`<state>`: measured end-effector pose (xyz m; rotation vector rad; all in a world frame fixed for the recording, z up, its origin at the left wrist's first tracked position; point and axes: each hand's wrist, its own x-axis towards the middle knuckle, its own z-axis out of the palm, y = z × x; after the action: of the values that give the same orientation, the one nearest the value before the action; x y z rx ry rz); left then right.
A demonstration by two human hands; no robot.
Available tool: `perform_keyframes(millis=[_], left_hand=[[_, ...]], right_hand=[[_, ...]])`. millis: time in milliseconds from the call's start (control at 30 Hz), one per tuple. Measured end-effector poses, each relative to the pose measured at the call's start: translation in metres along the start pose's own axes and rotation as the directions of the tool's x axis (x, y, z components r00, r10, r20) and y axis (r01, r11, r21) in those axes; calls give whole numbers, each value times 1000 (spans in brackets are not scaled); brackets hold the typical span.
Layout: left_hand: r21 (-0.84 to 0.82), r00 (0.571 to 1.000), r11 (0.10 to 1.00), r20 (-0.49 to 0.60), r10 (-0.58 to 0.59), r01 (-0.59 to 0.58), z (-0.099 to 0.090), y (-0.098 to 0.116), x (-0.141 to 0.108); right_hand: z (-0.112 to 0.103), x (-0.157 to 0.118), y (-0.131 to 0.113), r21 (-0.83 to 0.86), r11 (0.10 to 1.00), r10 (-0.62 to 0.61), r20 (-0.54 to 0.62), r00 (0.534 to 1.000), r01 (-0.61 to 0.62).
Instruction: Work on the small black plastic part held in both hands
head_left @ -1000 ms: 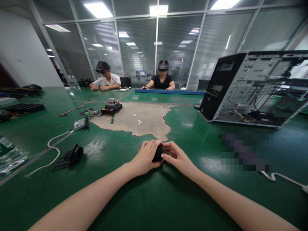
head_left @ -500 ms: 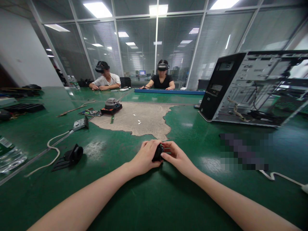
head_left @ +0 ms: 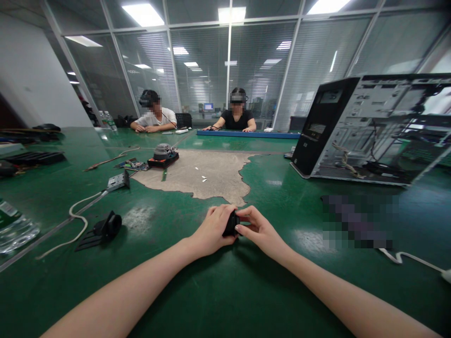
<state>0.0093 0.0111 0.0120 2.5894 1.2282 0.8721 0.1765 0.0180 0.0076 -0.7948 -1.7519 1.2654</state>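
A small black part (head_left: 230,224) is held just above or on the green table (head_left: 211,291), in front of the bare grey-brown patch. My left hand (head_left: 214,229) wraps round it from the left, fingers over its top and thumb low at the front. From the right, my right hand (head_left: 256,227) pinches the part's right side between thumb and fingertips. Much of the part is hidden by the fingers, so its shape cannot be made out fully. Another black part with a round housing (head_left: 110,225) lies to the left of my left hand.
An open computer case (head_left: 327,126) stands at the right. Left are a metal bracket (head_left: 118,180), a white cable (head_left: 84,225) and a plastic bottle (head_left: 16,227). A heatsink-like unit (head_left: 164,155) sits farther back. Two people (head_left: 157,117) sit across the table.
The fingers of my right hand have bent and closed in slightly on the black part's right side. My left hand has hardly moved.
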Motion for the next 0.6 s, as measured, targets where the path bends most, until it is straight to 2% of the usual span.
perform_keyframes(millis=[200,333,600], left_hand=[[-4,1000,1000,1,-8,8,-1,2,0],[6,1000,1000,11,2,-2,-2,2,-1],[9,1000,1000,-1,4,-4,0,1,0]], right_hand=[[0,1,0,-37,998,48,-5,999,-48],[-1,0,-3,-20,1000,19,28,999,-19],[0,-1,-1,20,1000,11,-9,1000,-11]])
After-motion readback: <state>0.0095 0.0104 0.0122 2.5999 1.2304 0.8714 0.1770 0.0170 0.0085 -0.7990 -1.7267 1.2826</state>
